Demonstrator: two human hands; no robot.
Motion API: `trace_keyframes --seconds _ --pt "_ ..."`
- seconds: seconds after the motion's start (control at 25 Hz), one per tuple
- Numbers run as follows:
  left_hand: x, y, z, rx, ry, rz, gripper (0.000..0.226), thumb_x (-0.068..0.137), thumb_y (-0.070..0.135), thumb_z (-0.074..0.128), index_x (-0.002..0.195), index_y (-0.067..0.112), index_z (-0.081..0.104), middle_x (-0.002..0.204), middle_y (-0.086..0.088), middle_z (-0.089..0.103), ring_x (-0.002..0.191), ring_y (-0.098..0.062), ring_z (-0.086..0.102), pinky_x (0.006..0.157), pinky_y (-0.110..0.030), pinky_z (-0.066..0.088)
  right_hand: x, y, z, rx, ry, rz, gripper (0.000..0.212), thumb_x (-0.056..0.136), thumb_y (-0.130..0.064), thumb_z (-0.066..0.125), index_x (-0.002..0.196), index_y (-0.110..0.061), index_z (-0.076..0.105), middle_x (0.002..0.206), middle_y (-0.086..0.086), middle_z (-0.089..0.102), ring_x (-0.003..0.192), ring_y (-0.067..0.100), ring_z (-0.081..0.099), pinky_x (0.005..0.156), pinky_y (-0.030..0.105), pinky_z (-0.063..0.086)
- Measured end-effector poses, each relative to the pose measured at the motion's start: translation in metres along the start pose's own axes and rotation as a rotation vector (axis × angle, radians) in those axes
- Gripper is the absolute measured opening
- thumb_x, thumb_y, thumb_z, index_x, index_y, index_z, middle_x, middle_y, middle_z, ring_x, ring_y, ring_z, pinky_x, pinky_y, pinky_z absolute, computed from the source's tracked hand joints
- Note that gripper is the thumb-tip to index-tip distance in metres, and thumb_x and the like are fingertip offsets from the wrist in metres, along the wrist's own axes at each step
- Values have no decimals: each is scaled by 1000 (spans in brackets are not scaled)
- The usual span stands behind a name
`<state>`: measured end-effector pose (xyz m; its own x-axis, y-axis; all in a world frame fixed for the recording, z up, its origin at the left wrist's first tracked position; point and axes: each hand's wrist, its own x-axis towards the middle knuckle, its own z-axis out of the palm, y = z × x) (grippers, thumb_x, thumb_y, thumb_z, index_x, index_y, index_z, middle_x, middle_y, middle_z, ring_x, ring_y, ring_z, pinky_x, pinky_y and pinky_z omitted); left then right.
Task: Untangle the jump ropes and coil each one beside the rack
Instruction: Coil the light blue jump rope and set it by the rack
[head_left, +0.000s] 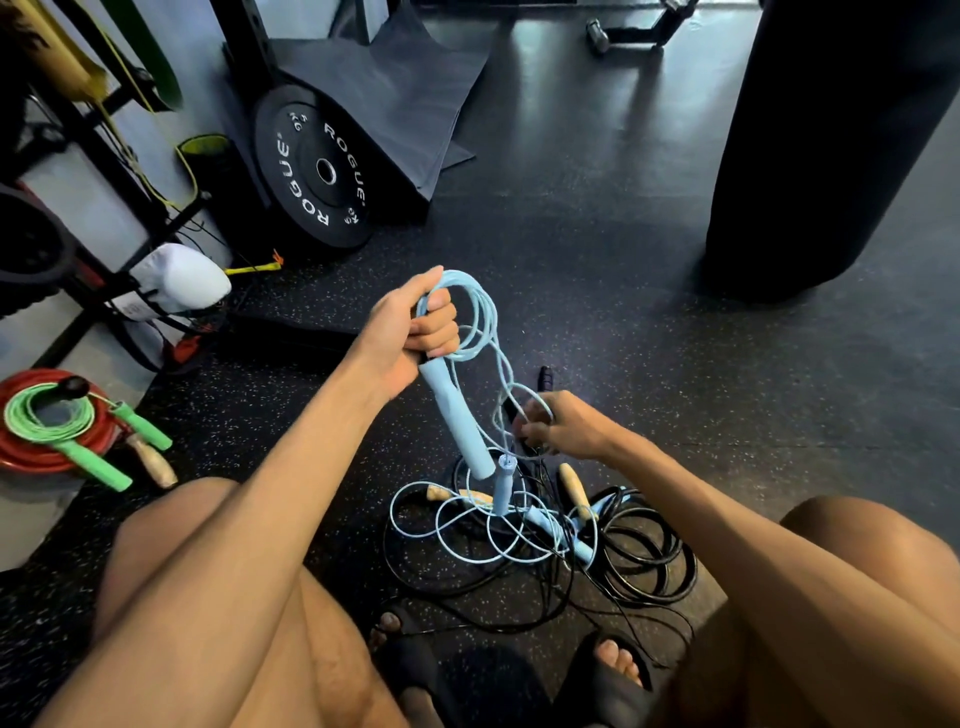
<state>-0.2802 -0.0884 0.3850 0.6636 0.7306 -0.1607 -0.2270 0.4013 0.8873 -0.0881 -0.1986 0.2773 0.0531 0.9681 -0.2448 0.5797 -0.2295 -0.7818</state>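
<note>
Left hand (415, 332) grips blue handle (457, 415) plus blue rope (480, 306) loops, held up. Right hand (569, 426) pinches blue strand lower down. Rest lies mixed with black rope (675, 566) on floor (571, 260). If I pull hard, knot may get tight.

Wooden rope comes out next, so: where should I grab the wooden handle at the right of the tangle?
Grip the wooden handle by its bare upper half, coming from above on the right. It lies on the black coils with that end free, while blue cord crosses its lower end. The right hand is nearest, but it is pinching blue cord.
</note>
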Motion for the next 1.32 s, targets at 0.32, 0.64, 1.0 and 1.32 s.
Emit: trace_keyframes --seconds 0.32,0.64,1.0,1.32 --pt "6 -7 -10 506 224 55 41 104 29 45 65 16 39 44 6 23 37 -10 19 42 -23 20 -9 -24 -1 207 8 -131 14 101 -4 51 89 -5 60 73 12 74 62 21 69 59 30 56" --pt "10 -47 2 1027 194 -38 40 100 25 52 65 11 67 31 8 40 29 -2 35 42 -20 30 -16 -40 -6 159 179 -244 15 101 -12 54 101 -13 68 72 8 72 60 19 66 60 28 52" --pt "17 -63 3 1373 115 -13 48 87 33 72 56 11 43 53 2 40 51 -14 36 52 -31 26 -23 -46 -21 406 244 -143 20 105 -1 39 105 3 59 73 19 60 69 30 71 69 43 63" --pt "17 -60 1 889 168 -39 24 89 19 71 74 0 68 51 0 43 46 -13 36 51 -27 31 -23 -53 -26 935 138 -13 61 107 -41 34 116 14 57 72 22 58 66 34 63 72 53 61"
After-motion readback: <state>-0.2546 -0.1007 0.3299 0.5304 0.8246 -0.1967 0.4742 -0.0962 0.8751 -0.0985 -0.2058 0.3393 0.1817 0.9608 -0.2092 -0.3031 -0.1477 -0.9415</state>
